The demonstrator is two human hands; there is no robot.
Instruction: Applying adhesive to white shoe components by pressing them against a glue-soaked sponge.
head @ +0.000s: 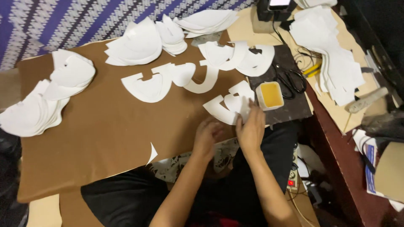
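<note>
- my right hand (251, 128) lay flat with its fingers spread, pressing on the white cut pieces (229, 107) at the near edge of the brown counter (97, 130).
- my left hand (207, 135) was just beside it, fingers curled loosely at the counter's edge, touching the near end of the same white pieces; i could not tell whether it pinched anything.
- those pieces were curved, flat and overlapping, and sat just left of a small white square tub (269, 95) filled with something yellow-orange.
- the tub stood on a dark mat (294, 107), with black-handled scissors (290, 80) lying just beyond it.
- more white curved pieces (158, 82) lay spread in the middle of the counter, and another cluster (237, 56) lay further back.
- stacks of white cup-shaped pieces (139, 42) sat at the far edge, and two more stacks (46, 98) sat at the far left.
- a pile of white flat sheets (332, 54) lay at the right on a pale board.
- one small white scrap (152, 154) lay alone near the counter's front edge.
- a blue and white patterned cloth (63, 21) ran behind the counter.
- a blue and white printed package (370, 164) lay at the far right, low down, partly hidden.
</note>
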